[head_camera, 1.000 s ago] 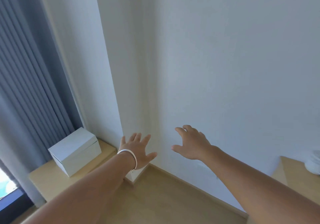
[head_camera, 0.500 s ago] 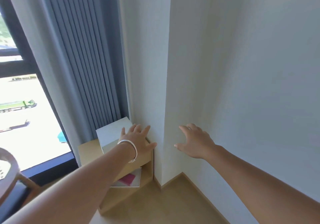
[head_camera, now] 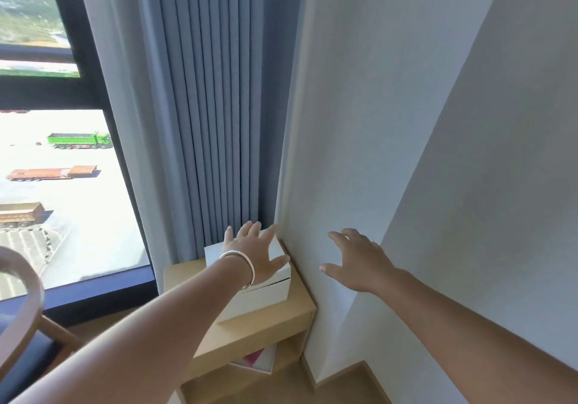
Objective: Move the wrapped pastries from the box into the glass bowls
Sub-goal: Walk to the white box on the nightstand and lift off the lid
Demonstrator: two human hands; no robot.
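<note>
A white box (head_camera: 261, 297) with its lid closed stands on a small light-wood side table (head_camera: 250, 335) in the corner between curtain and wall. My left hand (head_camera: 255, 253), a silver bangle on its wrist, is stretched out over the lid with fingers spread; I cannot tell whether it touches the lid. Right of the box, my right hand (head_camera: 356, 263) hovers in front of the white wall, fingers apart and holding nothing. No pastries and no glass bowls are in view.
Blue-grey curtain (head_camera: 215, 106) hangs behind the table, with a large window (head_camera: 56, 191) to its left. White wall (head_camera: 406, 153) juts out at the right. A pink and white item (head_camera: 259, 360) lies on the table's lower shelf. A wooden chair (head_camera: 22, 319) stands at the left.
The view has swung left, bringing the box and side table to the middle. Both hands stay outstretched, and my left hand now lies over the box lid.
</note>
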